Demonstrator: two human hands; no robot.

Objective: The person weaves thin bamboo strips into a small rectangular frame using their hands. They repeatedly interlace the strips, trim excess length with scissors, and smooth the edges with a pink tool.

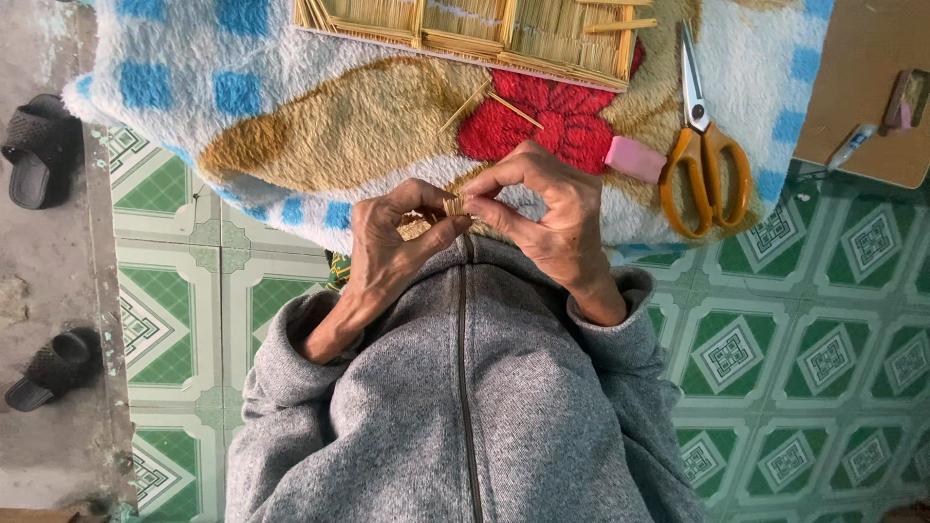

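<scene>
Two hands pinch a small bundle of sticks over a fleece blanket

The left hand (392, 247) and right hand (542, 208) meet, fingertips closed on the bundle of thin sticks (453, 205) — held above the blanket (320, 126), near orange-handled scissors (702, 145) and a pink eraser (635, 158).

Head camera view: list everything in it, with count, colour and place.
blanket: one, fluffy, white, blue, tan and red, top centre
stick frame: one, pale yellow, top edge on blanket
loose sticks: two, pale, crossed below the frame
scissors: one, orange handles, right on blanket
eraser: one, pink, beside scissors
board: one, brown, top right
sandals: two, black, far left
floor tiles: green and white
stick bundle: small, pale, between both hands
left hand; right hand: pinching the bundle
</scene>
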